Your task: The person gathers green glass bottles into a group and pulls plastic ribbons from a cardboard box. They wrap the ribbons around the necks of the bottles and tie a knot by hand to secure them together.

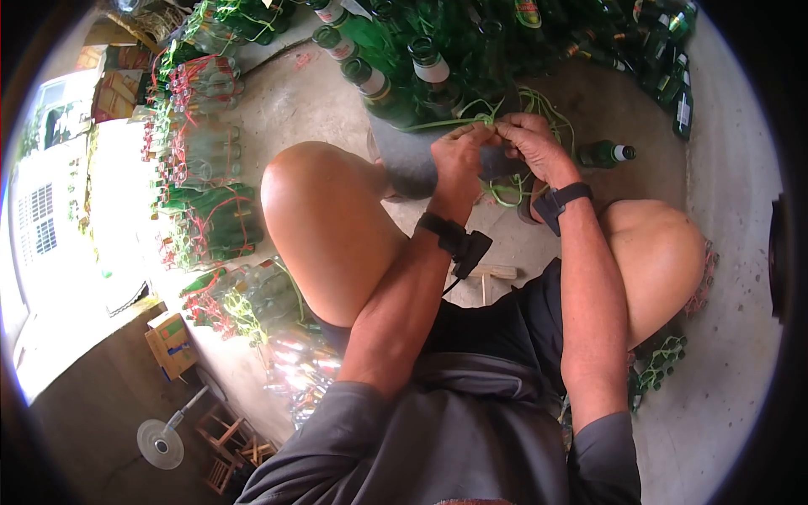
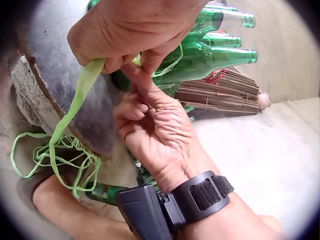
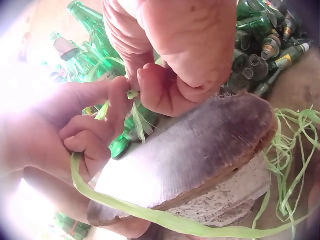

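Observation:
Fingers of my left hand [image 1: 459, 160] and right hand [image 1: 539, 147] meet in front of a cluster of green glass bottles [image 1: 368, 80]. Between them both hands pinch a flat light-green plastic twine [image 3: 132, 93], bunched into a small knot with frayed ends. From under the curled fingers of my left hand [image 2: 135, 30], one long strand hangs past the edge of a dark, flat-topped block [image 1: 404, 160]. The bottles stand upright at that block, and twine runs along their side. My right hand's [image 3: 185, 45] thumb and index finger press close at the knot.
Loose twine [image 2: 75, 155] lies tangled beside the block, near a foot. One green bottle [image 1: 606, 154] lies on the floor to the right, with a heap of bottles [image 1: 665, 67] behind. Tied bottle bundles [image 1: 206, 160] line the left; a fan [image 1: 160, 443] stands lower left.

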### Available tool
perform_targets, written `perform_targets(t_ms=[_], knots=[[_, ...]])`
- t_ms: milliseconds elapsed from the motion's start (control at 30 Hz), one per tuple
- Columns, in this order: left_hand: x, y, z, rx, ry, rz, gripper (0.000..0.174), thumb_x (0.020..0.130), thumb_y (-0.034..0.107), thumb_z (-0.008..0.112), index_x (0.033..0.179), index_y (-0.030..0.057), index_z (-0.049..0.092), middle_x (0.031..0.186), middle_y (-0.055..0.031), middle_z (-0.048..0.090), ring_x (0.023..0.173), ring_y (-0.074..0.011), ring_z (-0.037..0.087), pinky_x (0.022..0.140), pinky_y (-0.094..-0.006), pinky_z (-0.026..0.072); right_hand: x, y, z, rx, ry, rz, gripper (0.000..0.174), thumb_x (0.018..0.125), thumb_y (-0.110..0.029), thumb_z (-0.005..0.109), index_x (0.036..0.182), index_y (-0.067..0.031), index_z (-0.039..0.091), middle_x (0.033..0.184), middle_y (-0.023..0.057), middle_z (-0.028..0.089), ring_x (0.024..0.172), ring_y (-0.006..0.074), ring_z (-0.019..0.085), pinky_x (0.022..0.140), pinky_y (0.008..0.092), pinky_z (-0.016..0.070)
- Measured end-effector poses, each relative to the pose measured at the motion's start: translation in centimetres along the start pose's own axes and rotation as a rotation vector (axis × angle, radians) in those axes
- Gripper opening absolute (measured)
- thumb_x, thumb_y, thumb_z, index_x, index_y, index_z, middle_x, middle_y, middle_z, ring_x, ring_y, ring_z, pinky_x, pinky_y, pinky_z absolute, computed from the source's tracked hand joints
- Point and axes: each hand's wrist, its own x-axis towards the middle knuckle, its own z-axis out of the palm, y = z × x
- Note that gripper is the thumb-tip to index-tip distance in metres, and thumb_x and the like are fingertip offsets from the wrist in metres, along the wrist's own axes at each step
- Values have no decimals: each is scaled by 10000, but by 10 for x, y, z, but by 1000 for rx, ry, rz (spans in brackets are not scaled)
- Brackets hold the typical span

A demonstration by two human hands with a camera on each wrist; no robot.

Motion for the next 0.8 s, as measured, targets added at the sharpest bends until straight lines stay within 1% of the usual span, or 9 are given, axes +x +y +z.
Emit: perform_targets(t_ms=[233, 300, 333, 400, 433, 533, 633, 700, 800], knots=[[14, -29, -11, 28, -37, 279, 196, 821, 179, 728, 907, 8, 771, 753, -32, 710, 502, -74, 467, 447, -242, 320, -2, -4, 6, -17, 18, 19, 173, 976, -202, 685, 902, -48, 707, 810, -13, 668, 682, 44, 535, 566, 214, 416], [19, -34, -22, 287, -132, 345, 241, 783, -7, 689, 1013, 13, 761, 846, -40, 723, 542, -115, 551, 490, -231, 428, -2, -3, 6, -57, 19, 9, 168, 989, -198, 663, 916, -51, 698, 838, -7, 664, 695, 44, 527, 573, 212, 407], [14, -22, -14, 288, -132, 345, 241, 783, -7, 689, 1013, 13, 761, 846, -40, 723, 542, -115, 551, 490, -231, 428, -2, -3, 6, -99, 19, -1, 164, 1002, -193, 641, 929, -54, 689, 865, -2, 659, 708, 45, 520, 581, 210, 397], [6, -2, 1, 22, 67, -78, 197, 822, 183, 717, 828, -11, 748, 667, -14, 634, 475, -75, 424, 437, -265, 296, -1, -3, 8, -146, 62, -10, 158, 994, -185, 640, 916, -55, 685, 837, -10, 650, 700, 46, 519, 581, 214, 400], [7, -3, 0, 22, 67, -79, 197, 822, 183, 717, 828, -11, 748, 667, -14, 634, 475, -75, 424, 437, -265, 296, -1, -4, 10, -194, 104, -18, 154, 987, -177, 639, 902, -56, 681, 808, -18, 641, 693, 47, 519, 580, 219, 403], [9, -6, 0, 21, -4, 9, 191, 825, 152, 709, 832, -35, 747, 689, -21, 645, 527, -76, 472, 477, -260, 340, 5, 1, 13, -436, 226, -196, 176, 908, -136, 682, 814, 14, 682, 722, 62, 664, 656, 143, 605, 627, 314, 494], [12, -15, 2, 18, 74, 85, 181, 829, 114, 697, 832, -62, 741, 716, -15, 649, 607, -77, 514, 540, -257, 385, 3, 1, 20, -613, 334, -352, 152, 873, -115, 695, 844, 33, 684, 742, 135, 691, 702, 208, 666, 688, 350, 524], [12, -21, 0, 148, 11, 344, 166, 827, 80, 684, 828, -79, 732, 736, -12, 650, 669, -80, 531, 589, -260, 410, 2, -2, 20, -633, 326, -358, 136, 865, -107, 697, 859, 29, 692, 768, 155, 700, 715, 225, 678, 699, 349, 527], [15, -28, 1, 101, 17, 434, 168, 823, 83, 668, 807, -74, 725, 731, 2, 641, 651, -73, 501, 569, -259, 392, -1, -6, 20, -642, 304, -365, 128, 861, -99, 689, 879, 27, 701, 791, 177, 707, 734, 240, 690, 715, 351, 532]])
